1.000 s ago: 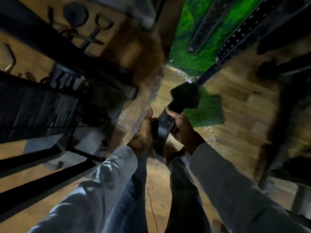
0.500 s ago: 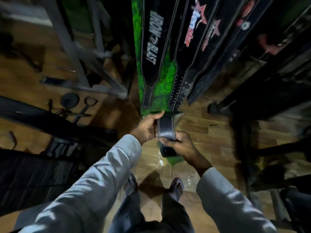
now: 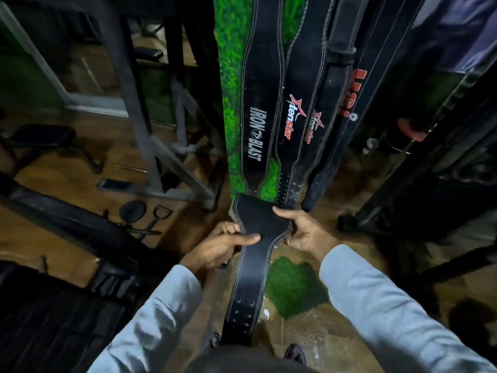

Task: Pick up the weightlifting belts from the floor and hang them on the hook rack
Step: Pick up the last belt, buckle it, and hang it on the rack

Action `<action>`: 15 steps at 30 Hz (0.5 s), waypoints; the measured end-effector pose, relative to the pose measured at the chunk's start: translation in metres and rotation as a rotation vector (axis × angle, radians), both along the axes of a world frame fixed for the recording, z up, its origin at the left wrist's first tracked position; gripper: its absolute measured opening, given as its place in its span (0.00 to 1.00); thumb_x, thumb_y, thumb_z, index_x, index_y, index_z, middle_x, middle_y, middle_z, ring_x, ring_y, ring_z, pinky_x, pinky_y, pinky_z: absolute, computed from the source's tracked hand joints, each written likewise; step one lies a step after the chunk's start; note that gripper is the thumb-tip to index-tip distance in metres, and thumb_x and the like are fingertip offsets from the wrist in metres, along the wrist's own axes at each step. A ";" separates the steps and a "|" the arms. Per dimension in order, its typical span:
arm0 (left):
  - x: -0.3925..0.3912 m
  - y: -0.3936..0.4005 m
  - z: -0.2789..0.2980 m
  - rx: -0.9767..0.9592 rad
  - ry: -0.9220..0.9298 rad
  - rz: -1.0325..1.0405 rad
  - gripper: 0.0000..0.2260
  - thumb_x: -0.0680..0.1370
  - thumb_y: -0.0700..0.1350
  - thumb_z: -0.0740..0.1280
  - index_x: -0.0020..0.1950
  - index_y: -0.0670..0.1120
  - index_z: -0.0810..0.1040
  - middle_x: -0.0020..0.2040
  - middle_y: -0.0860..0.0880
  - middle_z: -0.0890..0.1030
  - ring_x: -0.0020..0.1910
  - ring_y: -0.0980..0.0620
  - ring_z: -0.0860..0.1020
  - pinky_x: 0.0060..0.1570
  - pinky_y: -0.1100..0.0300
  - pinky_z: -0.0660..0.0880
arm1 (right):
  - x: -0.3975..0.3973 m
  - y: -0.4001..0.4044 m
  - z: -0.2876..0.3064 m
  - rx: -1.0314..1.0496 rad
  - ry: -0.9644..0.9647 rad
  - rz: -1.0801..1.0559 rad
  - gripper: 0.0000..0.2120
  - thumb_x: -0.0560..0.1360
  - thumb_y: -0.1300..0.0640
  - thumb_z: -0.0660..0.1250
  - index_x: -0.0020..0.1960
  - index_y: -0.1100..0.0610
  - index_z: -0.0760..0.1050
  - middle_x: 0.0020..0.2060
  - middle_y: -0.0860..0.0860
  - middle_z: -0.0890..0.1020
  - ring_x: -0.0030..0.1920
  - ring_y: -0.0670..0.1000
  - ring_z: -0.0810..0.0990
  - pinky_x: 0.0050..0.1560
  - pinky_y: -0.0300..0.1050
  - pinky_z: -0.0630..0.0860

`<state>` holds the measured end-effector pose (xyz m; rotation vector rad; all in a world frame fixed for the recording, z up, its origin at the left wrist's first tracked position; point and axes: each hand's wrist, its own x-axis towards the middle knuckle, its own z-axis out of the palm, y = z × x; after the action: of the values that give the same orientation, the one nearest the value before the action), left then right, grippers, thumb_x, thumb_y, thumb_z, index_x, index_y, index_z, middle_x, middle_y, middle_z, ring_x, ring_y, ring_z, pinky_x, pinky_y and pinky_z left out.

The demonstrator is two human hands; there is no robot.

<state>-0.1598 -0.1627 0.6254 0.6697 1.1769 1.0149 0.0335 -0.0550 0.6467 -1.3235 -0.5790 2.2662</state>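
I hold a black leather weightlifting belt [image 3: 255, 254] in front of me, its wide part up and its holed narrow end hanging toward my feet. My left hand [image 3: 217, 246] grips its left edge, thumb across the face. My right hand [image 3: 304, 232] holds the right edge with fingers around it. Just beyond, several black belts hang down a green turf wall: an Iron Blast belt [image 3: 259, 125], a Tenstar belt [image 3: 294, 119], and a USI belt [image 3: 347, 103]. The hook rack itself is above the frame, out of view.
A grey metal machine frame [image 3: 139, 109] stands to the left, with a bench [image 3: 40, 135], a weight plate [image 3: 132, 210] and a cable handle [image 3: 158, 216] on the wooden floor. Dark rack legs [image 3: 403, 184] stand on the right. A green turf patch [image 3: 293, 286] lies by my feet.
My head has tilted up from the floor toward the hanging belts. The belt has unfolded between my hands and now hangs long, and my hands have spread apart along its wide part.
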 end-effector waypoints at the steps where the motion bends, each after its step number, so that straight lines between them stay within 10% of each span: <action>1: -0.007 -0.008 0.008 -0.034 0.018 -0.002 0.43 0.53 0.52 0.89 0.56 0.28 0.75 0.53 0.36 0.82 0.51 0.41 0.82 0.54 0.48 0.80 | -0.005 -0.002 0.004 0.032 0.003 0.033 0.29 0.65 0.63 0.79 0.66 0.64 0.80 0.53 0.60 0.87 0.50 0.58 0.88 0.62 0.53 0.82; 3: -0.021 -0.018 0.026 -0.102 -0.101 0.030 0.33 0.61 0.62 0.83 0.55 0.40 0.84 0.50 0.41 0.86 0.45 0.44 0.86 0.47 0.49 0.83 | -0.012 -0.004 0.010 0.116 0.014 0.118 0.29 0.66 0.62 0.80 0.66 0.66 0.80 0.56 0.62 0.87 0.57 0.60 0.86 0.70 0.56 0.77; 7: -0.049 -0.014 0.047 -0.046 -0.405 0.305 0.22 0.83 0.58 0.63 0.64 0.43 0.84 0.64 0.39 0.83 0.64 0.40 0.82 0.65 0.44 0.78 | -0.023 -0.018 0.019 0.381 -0.023 0.436 0.22 0.73 0.67 0.76 0.66 0.69 0.79 0.61 0.61 0.85 0.61 0.57 0.85 0.66 0.52 0.80; 10: -0.055 -0.008 0.052 -0.084 -0.275 0.303 0.15 0.78 0.40 0.72 0.64 0.38 0.83 0.63 0.36 0.83 0.62 0.37 0.83 0.66 0.42 0.77 | -0.024 -0.030 0.023 0.450 -0.041 0.579 0.22 0.73 0.71 0.74 0.66 0.70 0.78 0.61 0.62 0.85 0.64 0.59 0.84 0.66 0.51 0.80; 15: -0.048 -0.015 0.043 0.062 -0.174 0.277 0.18 0.75 0.30 0.72 0.64 0.34 0.81 0.64 0.32 0.82 0.63 0.34 0.81 0.66 0.38 0.77 | -0.029 -0.015 0.057 0.417 -0.046 0.447 0.28 0.73 0.48 0.76 0.68 0.62 0.79 0.61 0.58 0.85 0.64 0.58 0.84 0.69 0.56 0.76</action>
<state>-0.2077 -0.1776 0.6682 0.4627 1.1073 1.3203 0.0043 -0.0699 0.7039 -1.1161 -1.3949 2.2658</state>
